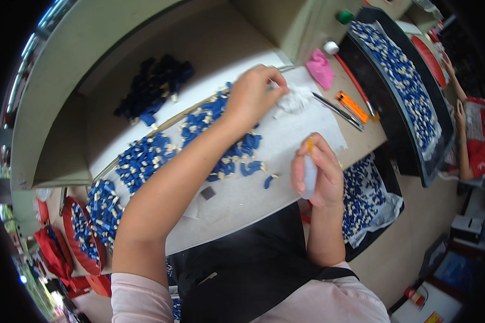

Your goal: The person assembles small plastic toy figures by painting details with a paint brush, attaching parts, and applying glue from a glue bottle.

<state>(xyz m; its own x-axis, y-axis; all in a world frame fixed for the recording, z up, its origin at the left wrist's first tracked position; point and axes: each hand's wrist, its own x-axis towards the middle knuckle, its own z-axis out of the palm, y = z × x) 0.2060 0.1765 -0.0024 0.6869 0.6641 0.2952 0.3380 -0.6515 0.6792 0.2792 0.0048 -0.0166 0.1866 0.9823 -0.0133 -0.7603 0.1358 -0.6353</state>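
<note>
My left hand (256, 96) reaches across the worktable, its fingers pinched at the edge of a crumpled white tissue (295, 102). Wrapped in my right hand (326, 172) is a small translucent squeeze bottle (309, 177) with an orange-yellow tip, held upright. Under and beside my left forearm, many small blue pieces with cream-coloured ends (145, 156) lie in loose heaps. One single blue piece (269, 181) rests apart from them, between the heaps and the bottle. White paper (331, 132) covers part of the table beneath the tissue.
A pen (339, 110), an orange box-cutter-like tool (352, 106) and a pink cloth (320, 69) lie at right. Beyond stands a black tray (423, 167) of blue pieces; another is lower down. Dark pieces (156, 86) sit on the shelf. A co-worker's arm (462, 137) shows far right.
</note>
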